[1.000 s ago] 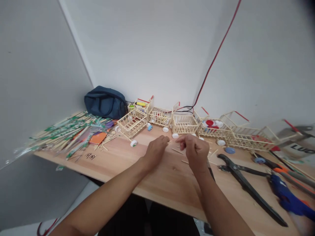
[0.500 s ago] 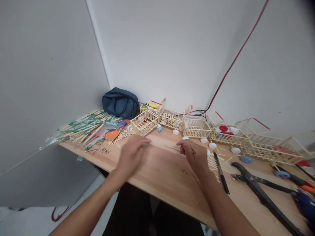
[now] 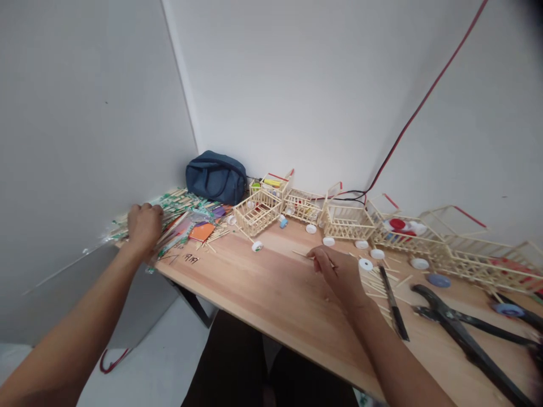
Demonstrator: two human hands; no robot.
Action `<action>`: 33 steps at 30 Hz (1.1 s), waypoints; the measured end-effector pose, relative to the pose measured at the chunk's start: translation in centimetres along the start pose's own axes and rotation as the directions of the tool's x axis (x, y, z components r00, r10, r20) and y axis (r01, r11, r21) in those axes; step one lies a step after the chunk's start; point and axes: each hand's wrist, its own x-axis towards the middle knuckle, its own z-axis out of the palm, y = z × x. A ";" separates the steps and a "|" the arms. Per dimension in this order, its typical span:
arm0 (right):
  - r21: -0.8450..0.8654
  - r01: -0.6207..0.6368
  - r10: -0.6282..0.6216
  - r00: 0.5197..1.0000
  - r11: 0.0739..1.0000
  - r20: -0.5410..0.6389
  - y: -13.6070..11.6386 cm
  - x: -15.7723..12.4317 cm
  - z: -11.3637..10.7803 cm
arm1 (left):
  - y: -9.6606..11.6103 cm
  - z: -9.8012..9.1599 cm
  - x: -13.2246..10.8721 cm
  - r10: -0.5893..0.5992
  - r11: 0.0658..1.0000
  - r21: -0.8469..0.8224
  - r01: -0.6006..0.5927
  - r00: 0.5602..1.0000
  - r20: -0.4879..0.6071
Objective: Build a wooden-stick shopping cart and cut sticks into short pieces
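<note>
My left hand (image 3: 145,225) reaches onto the pile of green-and-white wrapped chopsticks (image 3: 182,198) at the table's left end. Its fingers are curled down, and what they grip is hidden. Over the middle of the table, my right hand (image 3: 337,274) pinches a thin wooden stick (image 3: 300,254) that points left. The nearest small cart (image 3: 258,215), built of sticks, stands beyond and between the hands. A white bottle-cap wheel (image 3: 257,246) lies in front of it. Close by the right hand are another white cap (image 3: 365,264) and several loose cut sticks (image 3: 375,281).
More stick carts (image 3: 348,222) with cap wheels line the wall. A blue bag (image 3: 216,176) sits at the back left, with an orange piece (image 3: 201,232) before it. A black-handled cutter (image 3: 394,305) and large black pliers (image 3: 456,328) lie to the right on the wooden table (image 3: 263,288).
My left hand has moved left from the table's middle to the chopstick pile, uncovering the white cap wheel. The right hand keeps its stick in nearly the same place. The view has shifted slightly.
</note>
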 end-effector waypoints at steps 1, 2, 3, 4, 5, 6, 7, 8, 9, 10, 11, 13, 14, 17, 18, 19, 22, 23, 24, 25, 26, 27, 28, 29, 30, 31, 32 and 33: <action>0.002 -0.008 0.008 1.000 1.000 0.000 0.0 0.0 0.0 | 0.3 0.0 0.1 0.006 1.000 0.030 -0.006 1.000 0.018; 0.003 -0.015 0.015 1.000 1.000 -0.001 0.1 0.0 0.0 | 0.5 -0.1 0.2 0.010 0.998 0.066 -0.013 0.999 0.041; 0.003 -0.020 0.020 1.000 1.000 -0.002 0.0 0.0 0.0 | 0.7 -0.2 0.4 0.013 0.995 0.102 -0.019 0.998 0.063; 0.004 -0.023 0.023 1.000 1.000 -0.001 0.0 0.0 0.0 | 0.9 -0.3 0.5 0.012 0.991 0.130 -0.022 0.997 0.078; 0.004 -0.023 0.023 1.000 1.000 0.004 0.0 0.0 0.0 | 1.1 -0.5 0.6 0.011 0.988 0.153 -0.024 0.996 0.090; 0.003 -0.019 0.019 1.000 1.000 0.010 -0.1 0.0 0.0 | 1.2 -0.8 0.7 0.011 0.985 0.173 -0.029 0.995 0.102; 0.004 -0.013 0.013 1.000 1.000 0.014 -0.1 0.0 0.0 | 1.3 -1.1 0.8 0.012 0.982 0.187 -0.033 0.993 0.114; 0.003 -0.009 0.009 1.000 1.000 0.013 -0.2 0.1 0.0 | 1.4 -1.4 0.9 0.012 0.980 0.198 -0.037 0.992 0.126; 0.002 -0.003 0.003 1.000 1.000 0.012 -0.3 0.1 0.0 | 1.4 -1.8 1.0 0.011 0.978 0.204 -0.039 0.990 0.139; -0.001 0.000 0.000 1.000 1.000 0.009 -0.4 0.2 0.0 | 1.4 -2.3 1.2 0.014 0.978 0.205 -0.045 0.988 0.151; -0.002 0.000 0.000 1.000 1.000 0.009 -0.4 0.2 0.1 | 1.3 -2.8 1.4 0.015 0.978 0.203 -0.049 0.986 0.167; -0.002 -0.001 0.001 1.000 1.000 0.018 -0.5 0.3 0.1 | 1.3 -4.0 1.9 -0.014 0.980 0.196 -0.033 0.972 0.236; -0.002 -0.003 0.003 1.000 1.000 0.026 -0.5 0.3 0.2 | 1.3 -4.7 2.2 -0.045 0.980 0.198 -0.012 0.958 0.282; -0.008 -0.016 0.016 0.999 1.000 0.047 -0.4 0.2 0.3 | 1.4 -6.7 3.3 -0.162 0.970 0.231 0.075 0.908 0.387; -0.013 -0.020 0.021 0.999 1.000 0.050 -0.4 0.2 0.3 | 1.3 -7.4 3.7 -0.188 0.965 0.245 0.094 0.899 0.395; -0.017 -0.021 0.022 0.998 1.000 0.051 -0.4 0.2 0.3 | 1.2 -8.1 4.0 -0.212 0.959 0.261 0.113 0.894 0.394; -0.016 -0.002 0.003 0.999 1.000 0.047 -0.5 0.2 0.2 | 0.1 -10.5 4.3 -0.290 0.935 0.306 0.182 0.888 0.357; -0.013 0.008 -0.008 0.999 1.000 0.045 -0.5 0.3 0.1 | -0.3 -11.4 4.1 -0.310 0.929 0.307 0.209 0.891 0.332; -0.009 0.020 -0.019 0.999 1.000 0.044 -0.6 0.3 0.1 | -0.7 -12.2 3.6 -0.317 0.930 0.283 0.233 0.899 0.302; -0.003 0.030 -0.030 0.999 1.000 0.042 -0.6 0.3 0.1 | -0.8 -13.0 2.9 -0.310 0.940 0.233 0.251 0.911 0.270; 0.005 0.038 -0.039 0.998 0.999 0.039 -0.7 0.3 0.1 | -0.7 -13.6 2.0 -0.285 0.956 0.146 0.256 0.928 0.241; 0.018 0.044 -0.045 0.999 0.999 0.031 -0.7 0.3 0.1 | -0.2 -14.1 0.8 -0.239 0.971 0.021 0.240 0.947 0.217; 0.041 0.047 -0.047 0.999 0.998 0.019 -0.8 0.3 0.1 | 0.6 -14.3 -0.5 -0.187 0.970 -0.119 0.213 0.962 0.197; 0.077 0.043 -0.044 0.999 0.996 0.004 -0.9 0.3 0.2 | 1.8 -14.3 -2.1 -0.127 0.947 -0.267 0.180 0.971 0.202; 0.125 0.037 -0.036 0.999 0.991 -0.008 -1.1 0.2 0.2 | 3.4 -14.0 -3.7 -0.062 0.902 -0.402 0.157 0.969 0.238; 0.184 0.032 -0.029 0.999 0.982 -0.016 -1.2 0.2 0.3 | 5.2 -13.4 -5.4 0.001 0.837 -0.522 0.164 0.954 0.301; 0.253 0.027 -0.024 1.000 0.967 -0.012 -1.5 0.1 0.3 | 7.3 -12.5 -7.1 0.074 0.780 -0.599 0.181 0.924 0.375; 0.329 0.022 -0.026 1.000 0.944 0.007 -1.7 0.0 0.4 | 9.4 -11.4 -8.8 0.182 0.708 -0.679 0.192 0.880 0.438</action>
